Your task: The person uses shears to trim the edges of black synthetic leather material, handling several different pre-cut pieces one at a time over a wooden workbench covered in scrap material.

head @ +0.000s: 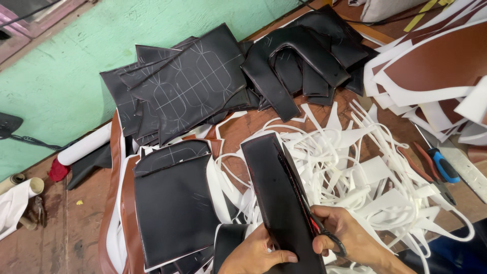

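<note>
My left hand [256, 253] grips the near end of a long black leather strip [276, 193] that has red stitching along its edge. My right hand [350, 236] holds black scissors [304, 203] whose blades run along the strip's right edge. The strip lies over a heap of white foam trimmings [365, 172]. Just left of my hands rests a black stitched panel [172, 203] on top of brown leather.
Stacks of black panels with chalk lines [187, 81] and black U-shaped pieces [299, 56] lie at the back. Brown and white pieces [436, 66] pile up at the right. A blue-handled tool [444, 165] and a metal ruler [469, 170] lie at the right edge. A white roll [83, 147] sits left.
</note>
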